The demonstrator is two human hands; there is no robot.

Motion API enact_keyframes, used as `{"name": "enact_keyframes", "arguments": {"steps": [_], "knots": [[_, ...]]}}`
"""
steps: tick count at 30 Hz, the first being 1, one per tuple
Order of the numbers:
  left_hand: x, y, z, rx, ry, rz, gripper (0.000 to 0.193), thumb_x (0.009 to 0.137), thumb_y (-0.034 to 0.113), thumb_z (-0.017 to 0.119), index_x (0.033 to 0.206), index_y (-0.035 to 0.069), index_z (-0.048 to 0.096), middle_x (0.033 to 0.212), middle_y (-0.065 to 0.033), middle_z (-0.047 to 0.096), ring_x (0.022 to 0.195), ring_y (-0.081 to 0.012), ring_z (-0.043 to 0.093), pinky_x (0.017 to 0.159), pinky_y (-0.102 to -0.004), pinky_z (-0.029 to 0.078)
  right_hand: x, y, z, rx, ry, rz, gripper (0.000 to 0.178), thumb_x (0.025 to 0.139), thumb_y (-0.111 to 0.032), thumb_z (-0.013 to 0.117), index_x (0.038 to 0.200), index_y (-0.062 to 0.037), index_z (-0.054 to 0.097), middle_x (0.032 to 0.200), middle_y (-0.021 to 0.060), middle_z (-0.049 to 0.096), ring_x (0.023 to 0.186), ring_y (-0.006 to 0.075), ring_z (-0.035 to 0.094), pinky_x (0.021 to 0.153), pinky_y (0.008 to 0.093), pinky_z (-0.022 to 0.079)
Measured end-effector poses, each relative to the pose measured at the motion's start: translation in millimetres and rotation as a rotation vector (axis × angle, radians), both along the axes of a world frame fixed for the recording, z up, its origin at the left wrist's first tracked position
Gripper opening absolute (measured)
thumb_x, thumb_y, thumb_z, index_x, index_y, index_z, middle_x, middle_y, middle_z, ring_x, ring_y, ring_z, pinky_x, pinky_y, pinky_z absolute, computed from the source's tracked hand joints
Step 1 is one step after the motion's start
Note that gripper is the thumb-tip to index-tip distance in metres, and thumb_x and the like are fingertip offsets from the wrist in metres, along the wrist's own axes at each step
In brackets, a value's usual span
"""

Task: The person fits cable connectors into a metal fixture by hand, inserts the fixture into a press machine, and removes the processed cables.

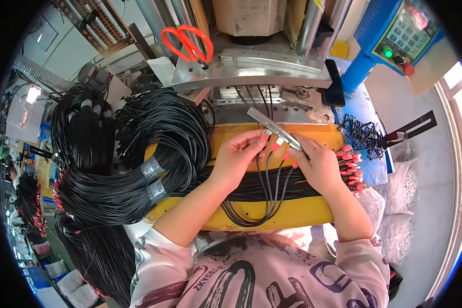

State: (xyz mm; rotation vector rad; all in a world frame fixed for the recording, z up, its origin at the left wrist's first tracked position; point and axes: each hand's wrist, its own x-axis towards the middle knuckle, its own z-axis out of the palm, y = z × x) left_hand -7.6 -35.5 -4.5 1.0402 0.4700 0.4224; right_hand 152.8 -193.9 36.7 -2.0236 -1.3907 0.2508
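Note:
My left hand (pixel 234 160) pinches a cable plug with a red cover (pixel 264 136) at the near edge of a slim metal holding bar (pixel 266 122). The bar is tilted, its far end pointing up and left, and my right hand (pixel 317 163) grips its lower right end. Several red-and-silver plugs (pixel 278 143) sit along the bar's near side. Their black cables (pixel 266 192) hang down and loop back over the yellow bench top (pixel 292 211). Under both hands lies a bundle of black cables (pixel 241 187), its red plug ends (pixel 350 169) fanned out at the right.
Ahead stands a press with a steel plate (pixel 251 72) and thin black cables below it. Orange-handled scissors (pixel 188 43) stand at its left. Coiled cable bundles (pixel 164 138) fill the left. To the right are black ties (pixel 362 136), a phone (pixel 334 84) and a control panel (pixel 403 43).

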Motion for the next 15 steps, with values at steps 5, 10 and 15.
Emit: {"name": "enact_keyframes", "arguments": {"steps": [5, 10, 15], "knots": [[0, -2, -5, 0.008, -0.016, 0.009, 0.027, 0.097, 0.012, 0.063, 0.123, 0.004, 0.064, 0.099, -0.0005, 0.067, 0.079, -0.0072, 0.059, 0.073, -0.0237, 0.050, -2, 2, -9, 0.082, -0.141, -0.053, 0.034, 0.092, -0.031, 0.064, 0.117, -0.0068, 0.063, 0.090, 0.0133, 0.067, 0.078, 0.0339, 0.066, 0.066, 0.0409, 0.052], [1, 1, -5, -0.011, -0.016, 0.047, 0.027, 0.096, 0.014, 0.065, 0.119, 0.002, 0.067, 0.089, 0.0025, 0.066, 0.076, -0.0057, 0.058, 0.071, -0.0209, 0.046, 2, 2, -1, -0.060, -0.173, 0.008, 0.035, 0.094, -0.022, 0.062, 0.123, -0.0028, 0.061, 0.099, 0.0191, 0.068, 0.085, 0.0365, 0.067, 0.073, 0.0397, 0.053], [8, -4, 0, 0.022, -0.001, 0.005, 0.025, 0.096, 0.013, 0.064, 0.117, 0.001, 0.067, 0.088, 0.0026, 0.066, 0.078, -0.0055, 0.058, 0.075, -0.0205, 0.047, 2, -6, 1, -0.029, 0.056, -0.006, 0.034, 0.094, -0.022, 0.062, 0.122, -0.0042, 0.062, 0.100, 0.0197, 0.067, 0.088, 0.0377, 0.066, 0.074, 0.0420, 0.052]]}}
